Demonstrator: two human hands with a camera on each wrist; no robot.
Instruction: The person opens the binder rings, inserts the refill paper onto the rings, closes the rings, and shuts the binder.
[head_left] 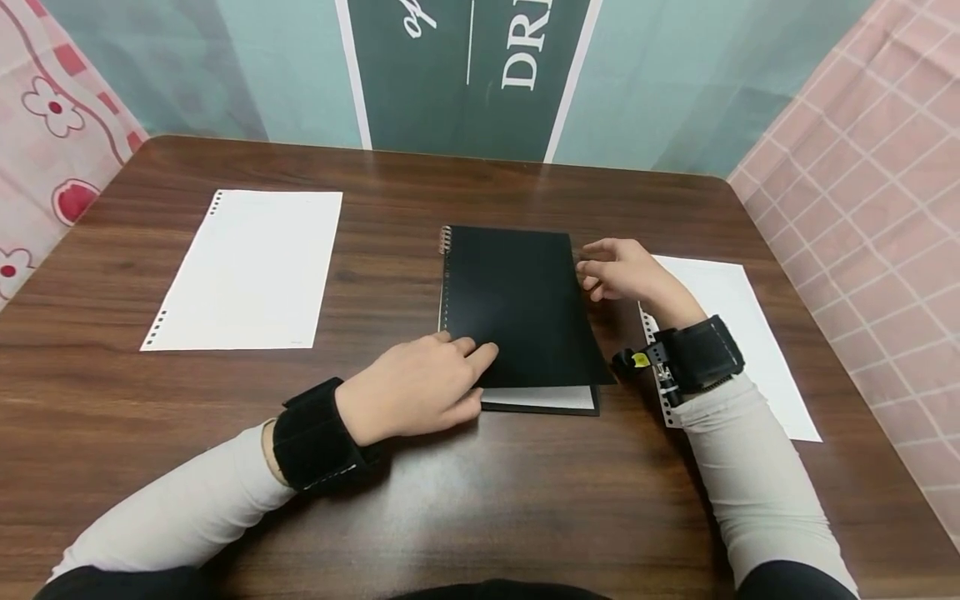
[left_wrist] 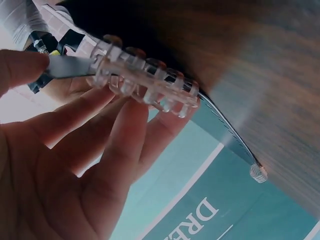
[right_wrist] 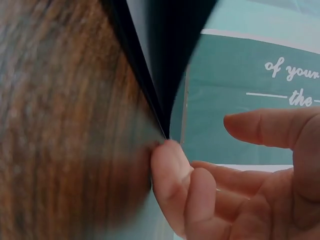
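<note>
A black notebook [head_left: 517, 300] with clear ring binding [left_wrist: 145, 80] lies mid-table. Its front cover sits askew, baring a strip of white paper [head_left: 540, 397] along the near edge. My left hand [head_left: 416, 387] rests over the lower left corner, fingers loosely bent on the cover and around the near rings. By the right edge is my right hand [head_left: 618, 271]. In the right wrist view its fingertips [right_wrist: 170, 157] touch the notebook's edge, where cover and back part in a narrow wedge, while the thumb [right_wrist: 265, 127] stands away.
One white sheet [head_left: 243, 267] with punched holes lies to the left. Another punched sheet [head_left: 757, 350] lies at the right, partly under my right forearm. The brown wooden table [head_left: 397, 192] meets hanging printed cloths [head_left: 645, 100] behind and at both sides.
</note>
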